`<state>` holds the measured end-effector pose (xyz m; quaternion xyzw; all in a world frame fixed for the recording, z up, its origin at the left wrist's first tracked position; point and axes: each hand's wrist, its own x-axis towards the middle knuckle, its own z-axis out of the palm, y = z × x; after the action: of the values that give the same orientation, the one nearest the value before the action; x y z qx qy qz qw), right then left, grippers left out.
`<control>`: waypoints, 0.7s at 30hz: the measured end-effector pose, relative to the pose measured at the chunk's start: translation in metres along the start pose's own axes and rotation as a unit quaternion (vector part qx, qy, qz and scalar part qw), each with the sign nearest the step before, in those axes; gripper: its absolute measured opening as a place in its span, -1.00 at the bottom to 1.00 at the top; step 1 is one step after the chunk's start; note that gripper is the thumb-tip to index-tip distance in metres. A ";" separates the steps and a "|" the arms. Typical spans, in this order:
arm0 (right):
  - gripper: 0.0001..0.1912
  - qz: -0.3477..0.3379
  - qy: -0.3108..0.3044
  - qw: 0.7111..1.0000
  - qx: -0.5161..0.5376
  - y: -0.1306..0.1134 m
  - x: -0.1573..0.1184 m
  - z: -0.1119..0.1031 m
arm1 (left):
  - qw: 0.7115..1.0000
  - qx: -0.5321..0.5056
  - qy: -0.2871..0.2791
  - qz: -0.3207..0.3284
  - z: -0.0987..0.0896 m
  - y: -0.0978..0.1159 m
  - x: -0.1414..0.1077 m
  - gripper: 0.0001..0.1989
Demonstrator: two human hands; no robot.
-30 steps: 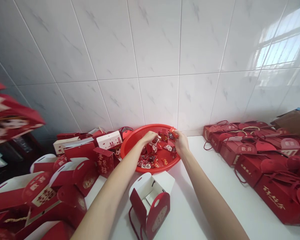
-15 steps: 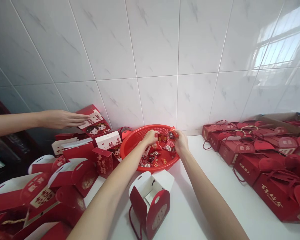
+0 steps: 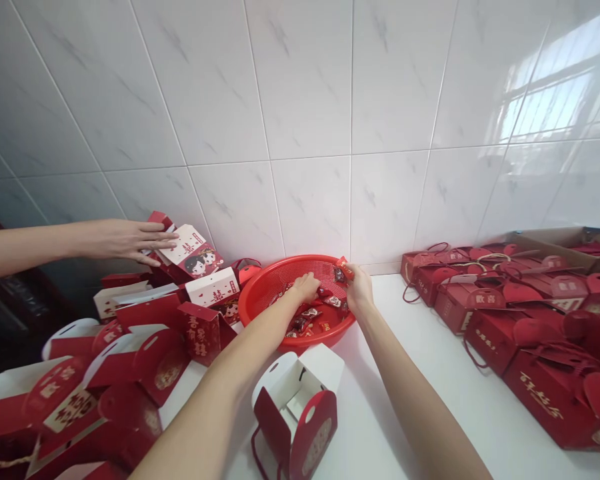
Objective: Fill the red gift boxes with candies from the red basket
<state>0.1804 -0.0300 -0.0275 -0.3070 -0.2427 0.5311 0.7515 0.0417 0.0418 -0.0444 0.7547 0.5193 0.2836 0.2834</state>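
1. sweets (image 3: 311,312) lie loose in the red basket (image 3: 249,293), mostly from four to six o'clock of the left hand (image 3: 306,288) and close under it; some show at nine o'clock, past the forearm.
2. the left hand reaches down inside the basket, fingertips hidden; i cannot tell whether they are spread or pinched on a sweet.
3. the right hand (image 3: 361,288) is at the basket's three o'clock edge, fingers closed on wrapped sweets (image 3: 343,268), a red one and a dark one at least.
4. the open box (image 3: 314,433) stands at six o'clock from the left hand and seven o'clock from the right, on the near side of the basket, mouth up and flaps spread. the left hand is nearer to it, with the basket's near wall between.
5. the basket looks longest from nine to three, across the line from hands to box.
6. from the basket, red boxes with handles (image 3: 535,393) are at three to four o'clock, unfilled-looking boxes (image 3: 145,367) at eight, and a co-worker's hand (image 3: 120,240) at ten, by a printed box (image 3: 200,261).
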 end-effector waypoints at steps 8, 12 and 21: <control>-0.83 0.012 -0.011 1.000 0.001 -0.004 -0.007 0.003 | 0.994 -0.045 0.104 -0.005 -0.032 0.030 0.003 -0.70; -0.81 0.023 -0.040 0.999 -0.005 -0.006 -0.008 0.003 | 0.978 -0.148 0.145 0.038 -0.055 0.042 -0.032 -0.47; -0.69 0.044 -0.201 0.978 -0.034 -0.038 -0.041 0.022 | 0.915 -0.371 0.126 0.098 -0.103 0.084 -0.137 -0.51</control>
<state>0.1771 -0.0733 0.0134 -0.2300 -0.3929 0.6061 0.6522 -0.0212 -0.0986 0.0674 0.6007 0.3318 0.5747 0.4458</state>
